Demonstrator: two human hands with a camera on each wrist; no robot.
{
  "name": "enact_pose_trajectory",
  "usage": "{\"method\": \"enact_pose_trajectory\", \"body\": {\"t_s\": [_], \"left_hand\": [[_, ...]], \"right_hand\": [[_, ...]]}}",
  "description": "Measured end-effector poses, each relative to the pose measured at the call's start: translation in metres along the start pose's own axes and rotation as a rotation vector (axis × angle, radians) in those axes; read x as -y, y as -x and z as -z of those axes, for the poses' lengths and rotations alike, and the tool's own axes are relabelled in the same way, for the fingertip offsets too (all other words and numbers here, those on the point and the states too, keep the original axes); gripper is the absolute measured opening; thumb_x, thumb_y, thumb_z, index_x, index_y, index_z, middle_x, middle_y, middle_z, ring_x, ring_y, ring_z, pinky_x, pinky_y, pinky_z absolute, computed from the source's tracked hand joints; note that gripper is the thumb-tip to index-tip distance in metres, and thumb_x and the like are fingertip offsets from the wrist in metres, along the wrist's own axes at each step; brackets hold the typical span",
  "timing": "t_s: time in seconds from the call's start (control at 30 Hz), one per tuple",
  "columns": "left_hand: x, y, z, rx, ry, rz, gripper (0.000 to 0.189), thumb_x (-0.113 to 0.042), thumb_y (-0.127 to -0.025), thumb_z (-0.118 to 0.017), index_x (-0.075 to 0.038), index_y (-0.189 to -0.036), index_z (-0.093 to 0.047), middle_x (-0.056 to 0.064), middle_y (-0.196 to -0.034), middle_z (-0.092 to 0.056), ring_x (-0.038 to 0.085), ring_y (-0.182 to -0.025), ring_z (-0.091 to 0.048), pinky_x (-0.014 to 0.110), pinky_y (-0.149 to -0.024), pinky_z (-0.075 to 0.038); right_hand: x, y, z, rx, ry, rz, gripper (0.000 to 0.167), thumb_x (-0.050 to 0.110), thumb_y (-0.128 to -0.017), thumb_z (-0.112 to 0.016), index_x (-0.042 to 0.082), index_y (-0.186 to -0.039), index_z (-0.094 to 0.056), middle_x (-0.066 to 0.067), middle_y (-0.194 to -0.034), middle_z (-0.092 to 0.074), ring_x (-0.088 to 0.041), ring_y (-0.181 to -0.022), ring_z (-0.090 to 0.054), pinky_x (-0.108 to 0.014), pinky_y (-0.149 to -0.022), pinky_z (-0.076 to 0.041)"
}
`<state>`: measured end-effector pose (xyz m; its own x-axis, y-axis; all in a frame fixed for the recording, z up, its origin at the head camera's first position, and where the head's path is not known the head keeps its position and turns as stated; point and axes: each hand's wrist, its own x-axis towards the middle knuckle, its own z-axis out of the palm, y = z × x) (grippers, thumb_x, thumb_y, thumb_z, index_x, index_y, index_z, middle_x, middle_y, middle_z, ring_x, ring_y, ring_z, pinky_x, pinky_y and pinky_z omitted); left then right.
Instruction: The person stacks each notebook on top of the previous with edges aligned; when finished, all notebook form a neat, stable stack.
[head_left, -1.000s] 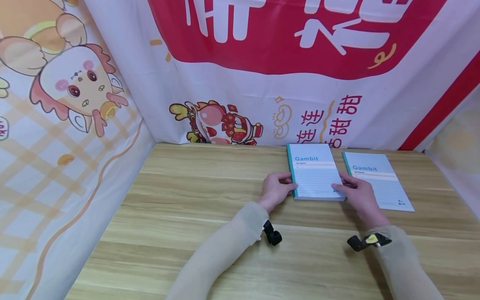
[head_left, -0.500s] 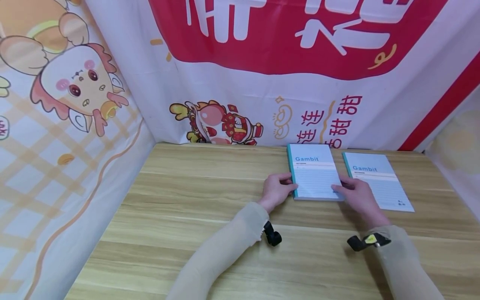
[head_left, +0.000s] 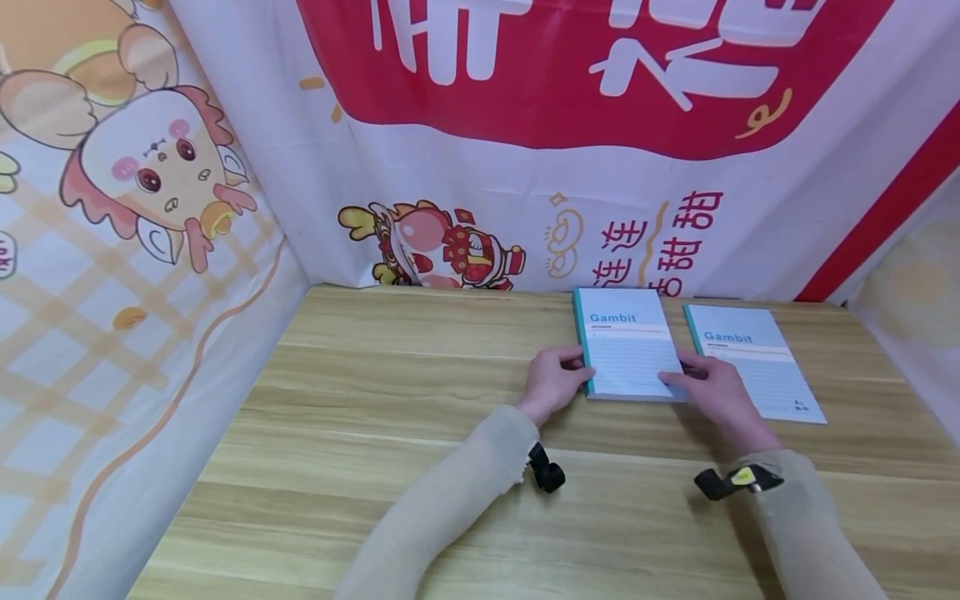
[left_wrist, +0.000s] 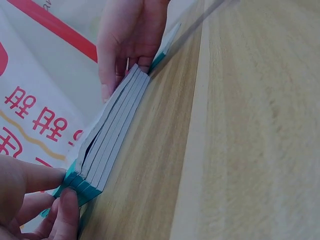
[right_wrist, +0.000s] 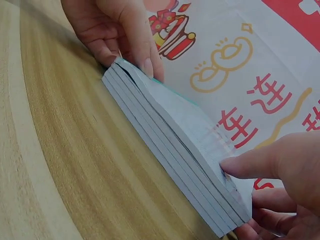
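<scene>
A stack of several light blue notebooks [head_left: 630, 346] with teal spines lies at the back of the table; "Gambit" is printed on the top cover. My left hand [head_left: 553, 383] grips its spine side near the front corner, thumb at the cover's edge and fingers against the teal spines [left_wrist: 90, 189]. On the opposite side my right hand [head_left: 716, 392] holds the stack, its thumb on the top cover and its fingers along the page edges. In the right wrist view the page edges [right_wrist: 165, 150] look fairly even, with a narrow gap under the top notebook's cover.
A single matching notebook [head_left: 772, 367] lies flat to the right of the stack, partly behind my right hand. The wooden table [head_left: 420, 358] meets a printed cloth [head_left: 465, 167] at the back, and another patterned cloth [head_left: 135, 350] hangs on the left.
My right thumb has shifted slightly on the top cover. Both hands stay at the sides of the stack, and the stack has hardly moved.
</scene>
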<state>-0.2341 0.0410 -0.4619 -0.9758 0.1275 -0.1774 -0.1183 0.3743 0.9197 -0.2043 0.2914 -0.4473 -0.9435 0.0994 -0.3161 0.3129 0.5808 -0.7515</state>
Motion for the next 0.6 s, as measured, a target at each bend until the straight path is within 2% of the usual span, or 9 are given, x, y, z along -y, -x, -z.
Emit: {"method": "enact_pose_trajectory", "body": {"t_s": [0.43,0.5,0.6], "left_hand": [[-0.0002,0.0017,-0.0014,-0.015,0.050,0.003,0.044,-0.016,-0.092,-0.078,-0.015,-0.135,-0.067,-0.009,-0.093,-0.066,0.007,-0.088,-0.059,0.026,-0.082,-0.054],[-0.0008,0.0029,-0.0005,-0.012,0.084,0.016,0.045,-0.016,-0.092,-0.078,-0.015,-0.135,-0.067,-0.009,-0.094,-0.066,0.007,-0.088,-0.060,0.026,-0.081,-0.055],[-0.0021,0.0044,0.0013,-0.002,0.187,0.037,0.045,-0.014,-0.091,-0.079,-0.011,-0.134,-0.067,-0.006,-0.095,-0.067,0.009,-0.087,-0.064,0.026,-0.080,-0.058]], "right_hand": [[-0.0011,0.0005,-0.0033,-0.034,-0.010,-0.020,0.083,0.052,-0.099,-0.063,0.007,-0.159,-0.029,-0.025,-0.160,-0.030,-0.048,-0.144,-0.028,-0.065,-0.112,-0.030],[-0.0027,0.0018,-0.0036,-0.046,-0.035,-0.022,0.085,0.055,-0.097,-0.063,0.009,-0.159,-0.029,-0.024,-0.160,-0.032,-0.046,-0.144,-0.029,-0.065,-0.112,-0.031],[-0.0066,0.0060,-0.0011,-0.055,-0.075,-0.020,0.086,0.060,-0.095,-0.063,0.014,-0.160,-0.030,-0.020,-0.159,-0.035,-0.042,-0.143,-0.033,-0.063,-0.111,-0.034]]}}
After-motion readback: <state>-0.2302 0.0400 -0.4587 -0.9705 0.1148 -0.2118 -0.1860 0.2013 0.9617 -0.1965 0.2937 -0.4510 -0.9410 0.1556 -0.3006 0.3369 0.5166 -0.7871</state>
